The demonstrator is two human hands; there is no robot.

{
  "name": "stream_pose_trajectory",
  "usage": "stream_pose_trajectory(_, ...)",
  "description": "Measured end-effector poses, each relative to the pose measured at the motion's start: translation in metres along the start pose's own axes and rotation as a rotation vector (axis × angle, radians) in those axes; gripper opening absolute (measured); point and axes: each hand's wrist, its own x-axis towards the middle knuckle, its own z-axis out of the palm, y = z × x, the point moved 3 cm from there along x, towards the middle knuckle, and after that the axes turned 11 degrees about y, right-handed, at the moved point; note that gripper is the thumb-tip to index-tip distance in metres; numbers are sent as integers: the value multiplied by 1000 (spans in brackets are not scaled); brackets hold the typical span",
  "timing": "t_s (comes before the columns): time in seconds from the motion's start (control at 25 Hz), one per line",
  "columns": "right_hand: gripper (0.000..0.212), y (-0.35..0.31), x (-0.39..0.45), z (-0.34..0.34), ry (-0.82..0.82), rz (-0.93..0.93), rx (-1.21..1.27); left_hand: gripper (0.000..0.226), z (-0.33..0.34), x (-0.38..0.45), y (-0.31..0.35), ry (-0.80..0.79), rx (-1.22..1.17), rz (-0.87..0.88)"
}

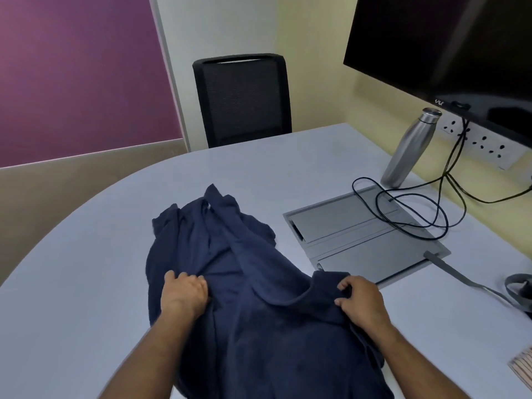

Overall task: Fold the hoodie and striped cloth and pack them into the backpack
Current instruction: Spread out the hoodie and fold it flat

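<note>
Left hand (184,292) and right hand (358,298), fingers curled, each gripping a fold of the navy hoodie (244,283). The garment lies rumpled on the white table (86,283), extending from the near edge away between and beyond both hands. A corner of the striped cloth (522,367) shows at the right edge. Steel bottle (408,148) stands well apart, beside black cables (403,208).

Striped cloth (522,367) cut off at right edge; hoodie (230,283) hem below frame
</note>
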Motion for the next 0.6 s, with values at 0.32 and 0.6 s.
stream_pose_trajectory(0.32, 26, 1, 10, -18, 191, 46, 74, 38, 35, -75, -76, -297, -142, -315)
stream_pose_trajectory(0.6, 17, -13, 21, -17, 180, 71, 157, 39, 21, -89, -100, -349, -118, -249)
